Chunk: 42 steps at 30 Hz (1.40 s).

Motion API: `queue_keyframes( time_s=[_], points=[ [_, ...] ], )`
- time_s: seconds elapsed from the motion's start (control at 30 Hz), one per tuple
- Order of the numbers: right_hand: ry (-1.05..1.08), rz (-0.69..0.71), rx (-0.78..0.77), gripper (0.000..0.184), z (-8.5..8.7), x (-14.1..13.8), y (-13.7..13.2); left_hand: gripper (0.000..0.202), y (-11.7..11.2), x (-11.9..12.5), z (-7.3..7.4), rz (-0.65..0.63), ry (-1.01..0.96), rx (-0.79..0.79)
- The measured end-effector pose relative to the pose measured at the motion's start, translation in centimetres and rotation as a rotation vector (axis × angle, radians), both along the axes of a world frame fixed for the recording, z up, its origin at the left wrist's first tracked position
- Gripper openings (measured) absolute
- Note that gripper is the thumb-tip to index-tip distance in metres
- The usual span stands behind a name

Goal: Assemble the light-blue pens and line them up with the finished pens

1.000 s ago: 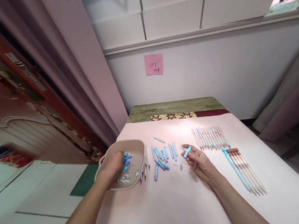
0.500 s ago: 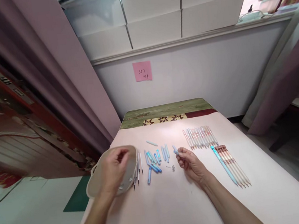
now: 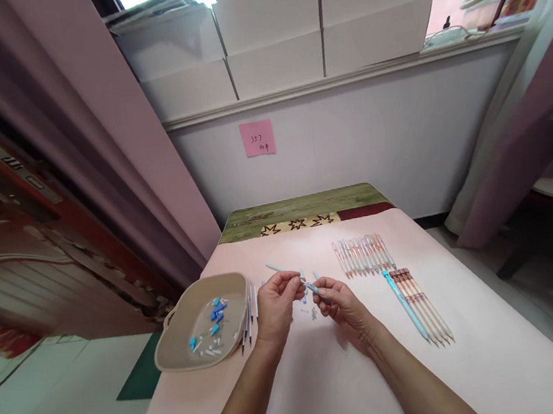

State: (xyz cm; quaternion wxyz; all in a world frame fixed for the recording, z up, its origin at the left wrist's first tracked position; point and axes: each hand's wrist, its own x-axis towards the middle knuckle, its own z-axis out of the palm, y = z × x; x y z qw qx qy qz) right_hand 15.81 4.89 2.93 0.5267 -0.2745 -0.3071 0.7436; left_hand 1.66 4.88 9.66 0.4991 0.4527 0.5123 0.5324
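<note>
Between the fingers of my right hand (image 3: 341, 300) is a short light-blue pen barrel (image 3: 311, 288), tilted toward the left. My left hand (image 3: 282, 300) pinches a small pale piece at the barrel's upper end; its exact kind is too small to make out. Under and behind my hands lie more blue pen parts, mostly covered by the left hand. A little heap of tiny metal-looking parts (image 3: 314, 313) rests on the table below the barrel. Left of my left hand stands a beige basket (image 3: 174, 357) with blue and white small parts (image 3: 217, 311) in it.
Several thin refills (image 3: 248, 321) lean along the basket's right side. Farther right lie a row of pens (image 3: 363, 255), a turquoise pen (image 3: 406, 305) and several white-and-brown pens (image 3: 424, 310). A wall with a pink note (image 3: 257, 139) stands behind the table.
My left hand has moved right from over the basket to the barrel in my right hand, uncovering the basket's contents and hiding most loose blue parts. The view has shifted slightly.
</note>
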Motion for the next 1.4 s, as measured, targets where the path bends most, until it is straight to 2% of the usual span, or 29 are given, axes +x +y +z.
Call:
queue_keyframes(
  time_s=[0.27,0.53,0.7,0.8,0.93,1.0,1.17,1.4],
  points=[
    [0.018,0.022,0.028,0.022,0.3,0.0,-0.1,0.022,-0.1,0.6,-0.4,-0.047,0.091,0.032],
    [-0.014,0.032,0.065,0.026,-0.1,0.1,0.1,0.024,-0.7,0.0,-0.5,-0.108,0.347,0.164],
    [-0.010,0.049,0.084,0.026,-0.1,0.1,0.1,0.031,-1.1,0.1,-0.7,-0.139,0.215,0.089],
    [-0.026,0.088,0.091,0.028,-0.1,0.0,-0.1,0.022,-1.0,0.3,-1.1,-0.128,0.127,0.018],
    [-0.051,0.099,0.036,0.044,-0.1,0.1,-0.1,0.023,-0.5,-0.1,-1.4,-0.064,-0.045,-0.051],
    [-0.052,0.086,0.019,0.047,-0.2,0.2,0.0,0.026,-0.3,-0.5,-1.5,-0.058,-0.097,-0.084],
    [-0.149,0.089,0.072,0.031,-0.2,0.3,0.0,0.026,-0.1,-0.7,-2.0,-0.044,-0.061,-0.080],
    [-0.263,0.079,0.113,0.028,-0.5,-0.1,0.1,0.024,0.2,-0.1,-2.3,-0.070,0.061,0.005]
  ],
)
